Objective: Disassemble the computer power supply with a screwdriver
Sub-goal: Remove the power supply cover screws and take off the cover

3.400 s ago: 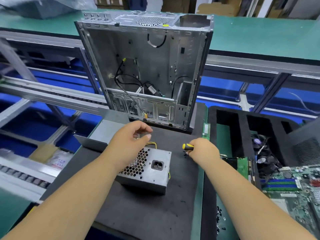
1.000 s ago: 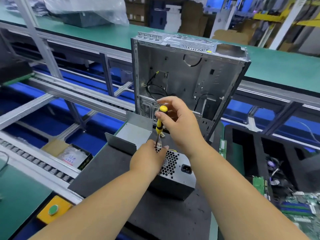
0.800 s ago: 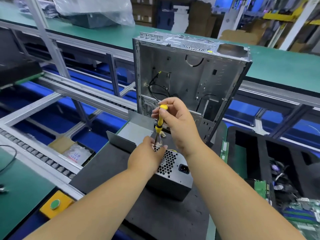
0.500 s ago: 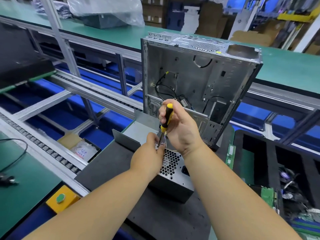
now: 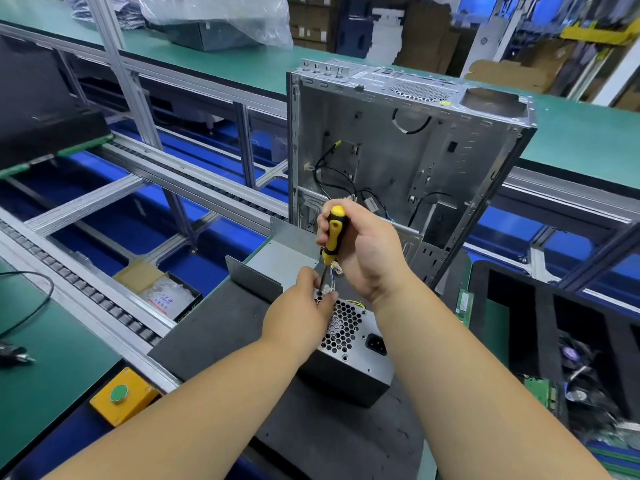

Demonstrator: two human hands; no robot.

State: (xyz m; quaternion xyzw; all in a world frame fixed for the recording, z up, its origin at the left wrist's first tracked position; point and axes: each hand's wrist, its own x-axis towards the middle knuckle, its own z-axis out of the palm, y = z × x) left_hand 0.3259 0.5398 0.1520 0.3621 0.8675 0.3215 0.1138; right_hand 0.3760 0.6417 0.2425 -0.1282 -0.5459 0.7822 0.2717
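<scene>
A grey metal power supply [image 5: 349,362] with a honeycomb grille and a black socket sits on a dark foam mat [image 5: 214,327]. My right hand [image 5: 363,251] grips the yellow-and-black screwdriver [image 5: 333,233], held nearly upright with its tip down at the unit's top rear corner. My left hand [image 5: 301,313] rests on the top of the unit, its thumb and fingertips pinching around the screwdriver's tip. Yellow and white wires [image 5: 334,270] stick out behind the hands. A bent grey cover plate [image 5: 273,261] lies just behind the power supply.
An empty open computer case [image 5: 398,161] stands upright behind the mat. A black foam tray [image 5: 540,317] with circuit boards and parts lies at the right. A roller conveyor [image 5: 97,299], a yellow box with a green button [image 5: 119,394] and a small carton [image 5: 162,292] are at the left.
My right hand brought the screwdriver from the mat up over the power supply and set it upright. My left hand moved to the tip. The view has shifted left.
</scene>
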